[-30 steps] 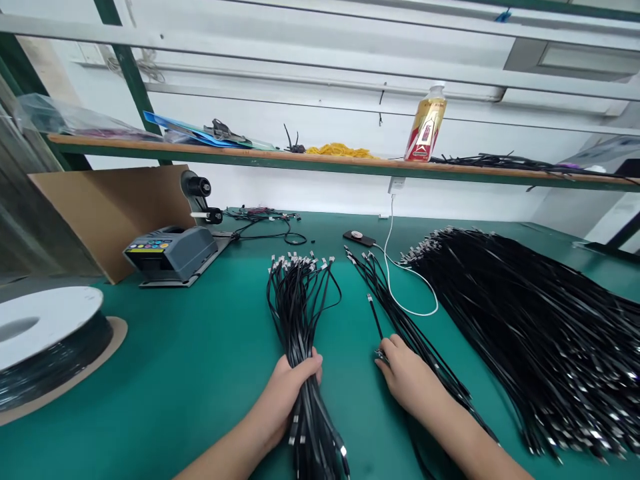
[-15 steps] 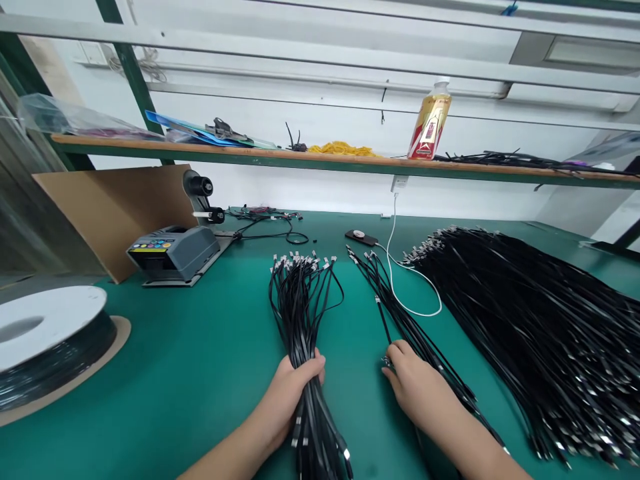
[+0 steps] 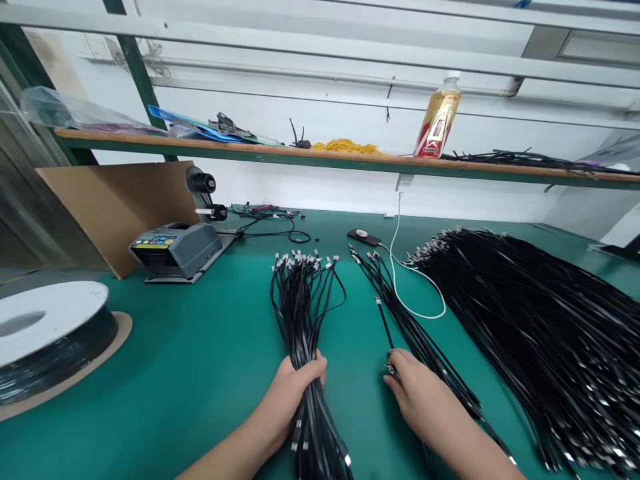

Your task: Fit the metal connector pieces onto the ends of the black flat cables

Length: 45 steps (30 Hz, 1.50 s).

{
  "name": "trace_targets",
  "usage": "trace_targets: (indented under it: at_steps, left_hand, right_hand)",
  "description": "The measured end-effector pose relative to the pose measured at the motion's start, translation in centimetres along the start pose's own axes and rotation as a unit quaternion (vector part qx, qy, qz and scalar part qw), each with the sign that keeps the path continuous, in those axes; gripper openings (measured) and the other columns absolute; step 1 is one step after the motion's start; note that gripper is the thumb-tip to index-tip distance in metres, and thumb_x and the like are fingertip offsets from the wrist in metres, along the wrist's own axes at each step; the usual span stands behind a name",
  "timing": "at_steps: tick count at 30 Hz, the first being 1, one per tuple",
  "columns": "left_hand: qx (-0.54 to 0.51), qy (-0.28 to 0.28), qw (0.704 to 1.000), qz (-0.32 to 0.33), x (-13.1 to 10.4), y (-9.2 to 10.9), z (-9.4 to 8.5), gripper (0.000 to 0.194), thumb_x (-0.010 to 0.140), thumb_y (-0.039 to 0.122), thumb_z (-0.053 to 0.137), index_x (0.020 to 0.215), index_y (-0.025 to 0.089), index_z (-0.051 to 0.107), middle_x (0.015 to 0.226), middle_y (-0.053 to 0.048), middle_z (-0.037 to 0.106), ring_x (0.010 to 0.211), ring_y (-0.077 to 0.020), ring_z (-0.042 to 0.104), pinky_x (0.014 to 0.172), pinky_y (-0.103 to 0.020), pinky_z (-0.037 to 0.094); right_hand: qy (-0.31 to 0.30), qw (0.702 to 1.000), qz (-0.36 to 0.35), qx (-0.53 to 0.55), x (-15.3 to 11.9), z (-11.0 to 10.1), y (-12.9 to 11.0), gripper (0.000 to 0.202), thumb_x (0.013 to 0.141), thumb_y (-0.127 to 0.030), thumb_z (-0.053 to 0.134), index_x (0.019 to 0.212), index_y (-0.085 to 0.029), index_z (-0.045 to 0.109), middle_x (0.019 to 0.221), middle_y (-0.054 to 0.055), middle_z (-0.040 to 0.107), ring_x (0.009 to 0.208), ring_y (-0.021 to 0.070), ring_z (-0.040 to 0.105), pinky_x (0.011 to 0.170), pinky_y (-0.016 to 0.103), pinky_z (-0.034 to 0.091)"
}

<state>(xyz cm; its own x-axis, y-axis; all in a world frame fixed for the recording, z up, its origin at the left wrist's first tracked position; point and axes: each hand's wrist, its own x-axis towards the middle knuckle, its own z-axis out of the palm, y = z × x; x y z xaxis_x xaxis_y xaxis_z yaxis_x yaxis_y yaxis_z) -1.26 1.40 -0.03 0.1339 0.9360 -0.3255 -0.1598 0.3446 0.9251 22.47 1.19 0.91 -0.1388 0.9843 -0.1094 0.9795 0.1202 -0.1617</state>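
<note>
A thick bundle of black cables [image 3: 301,313] with silvery-white connectors stands out above my left hand [image 3: 295,393], whose fingers are wrapped round its middle. My right hand [image 3: 413,387] is closed on a black cable [image 3: 384,323] that lies on the green table, with a small metallic end showing at the fingertips. Just to the right of that cable runs a smaller group of black cables [image 3: 407,317], partly hidden by my right hand and forearm. A large pile of black cables [image 3: 520,320] spreads over the right side.
A grey tape machine [image 3: 175,250] and a brown board [image 3: 120,207] stand at the back left, with a cable spool [image 3: 55,333] nearer. Behind lie a white cord [image 3: 420,316] and a dark flat device [image 3: 363,236]. A shelf [image 3: 250,151] holds a bottle [image 3: 438,120].
The view has shifted slightly. My right hand has moved a little downward on the table, still closed on the cable. My left hand keeps its grip on the bundle.
</note>
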Motion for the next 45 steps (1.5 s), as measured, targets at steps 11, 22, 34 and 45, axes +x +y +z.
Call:
trace_targets:
  at_steps: [11, 22, 34, 45]
  left_hand:
    - [-0.010, 0.001, 1.000, 0.005, -0.3, 0.1, 0.2, 0.026, 0.084, 0.039, 0.066, 0.071, 0.021, 0.054, 0.067, 0.002, 0.049, 0.063, -0.0154, 0.042, 0.060, -0.026, 0.036]
    - [-0.007, 0.002, 1.000, 0.001, 0.0, 0.0, 0.1, 0.027, 0.084, 0.041, 0.066, 0.071, 0.021, 0.053, 0.066, 0.002, 0.047, 0.062, -0.0156, 0.041, 0.056, -0.026, 0.035]
    - [-0.019, 0.024, 1.000, -0.003, -0.4, 0.5, 0.5, 0.026, 0.078, 0.041, 0.070, 0.074, 0.021, 0.054, 0.067, 0.002, 0.050, 0.064, -0.0162, 0.044, 0.058, -0.026, 0.038]
    - [-0.019, 0.017, 1.000, 0.004, -0.1, -0.2, 0.0, 0.023, 0.083, 0.039, 0.067, 0.079, 0.021, 0.055, 0.068, 0.002, 0.050, 0.064, -0.0159, 0.045, 0.060, -0.026, 0.038]
  right_hand:
    - [-0.008, 0.998, 0.055, -0.017, 0.3, 0.4, 1.1, 0.012, 0.098, -0.019, 0.050, 0.088, -0.017, 0.056, 0.089, 0.013, 0.067, 0.080, 0.0290, 0.070, 0.055, 0.029, 0.034]
    - [0.128, 0.985, 0.063, 0.098, 3.3, 0.5, 1.4, 0.014, 0.099, -0.026, 0.047, 0.088, -0.019, 0.053, 0.091, 0.011, 0.067, 0.078, 0.0262, 0.067, 0.057, 0.029, 0.035]
    - [0.330, 0.828, 0.059, 0.449, 1.1, -2.4, 1.6, 0.039, 0.090, -0.062, 0.053, 0.088, -0.023, 0.053, 0.061, -0.005, 0.042, 0.051, 0.0130, 0.037, 0.047, 0.025, 0.029]
    - [0.229, 0.683, 0.050, 0.692, 1.9, -4.1, 2.7, 0.050, 0.073, -0.063, 0.075, 0.074, -0.022, 0.046, 0.060, -0.007, 0.042, 0.044, 0.0067, 0.033, 0.038, 0.021, 0.035]
